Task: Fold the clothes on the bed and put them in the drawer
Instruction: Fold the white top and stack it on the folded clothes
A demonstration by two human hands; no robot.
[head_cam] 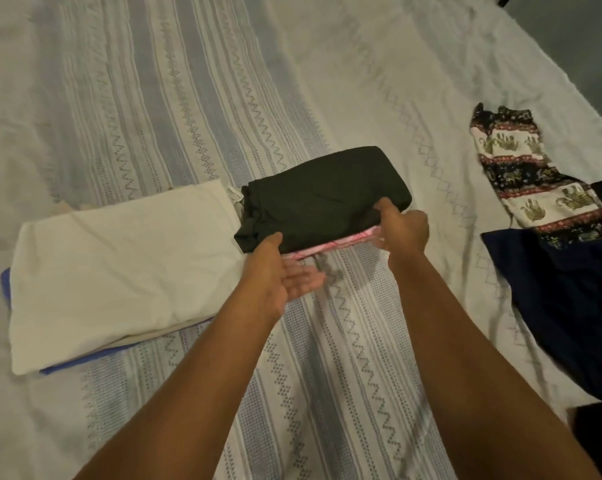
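**Cotton stack ready to leave the bed**

White bedspread with blue-grey woven stripes point(154, 98) fills nearly the whole frame. Left of centre on it lies a cream folded garment point(119, 271). At the lower right a navy cloth point(569, 306) spreads loose, and above it lies an elephant-print garment point(528, 174) in black, white and red, also unfolded. In the middle sits a dark green folded garment point(320, 199), squared on top of a pink patterned folded piece point(330, 245) whose near edge shows beneath. A sliver of blue folded cloth point(78, 362) peeps from under the cream one.

The right hand point(405, 230) pinches the near right corner of the middle pair, thumb on top and fingers curled under. The left hand point(285, 275) lies palm-up with loose fingers, its thumb just touching the dark garment's near left edge, and holds nothing.

To my eye these two are folded and the step in hand is lifting them for the drawer, which is out of sight. Next, the left hand should slide under the pink layer so both lift level.
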